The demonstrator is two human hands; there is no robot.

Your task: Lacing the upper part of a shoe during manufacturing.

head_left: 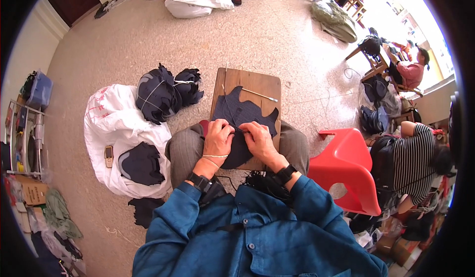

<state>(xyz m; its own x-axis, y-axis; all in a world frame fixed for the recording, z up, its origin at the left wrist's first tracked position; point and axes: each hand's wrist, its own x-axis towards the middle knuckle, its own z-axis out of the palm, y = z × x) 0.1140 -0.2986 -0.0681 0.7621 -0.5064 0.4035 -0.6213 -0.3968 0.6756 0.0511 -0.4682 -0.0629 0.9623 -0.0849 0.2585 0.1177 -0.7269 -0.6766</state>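
Observation:
A dark navy mesh fabric piece (240, 110) with a wavy cut edge, shaped like a shoe upper, lies over a small wooden stool (269, 82) between my knees. My left hand (218, 138) pinches its near part with the fingers curled in. Close beside it, my right hand (260, 139) grips the same piece, thumb and fingers pressed together. What lies between the fingertips is too small to make out. A thin dark cord runs up from the hands across the fabric. A slim pale rod-like tool (260, 95) rests on the stool beyond the fabric.
To the left, a tied bundle of dark pieces (159, 93) and a stack of dark pieces (142, 163) lie on a white sack (106, 121), with a mobile phone (109, 157). A red plastic stool (341, 163) stands at right, near a person in stripes (415, 161).

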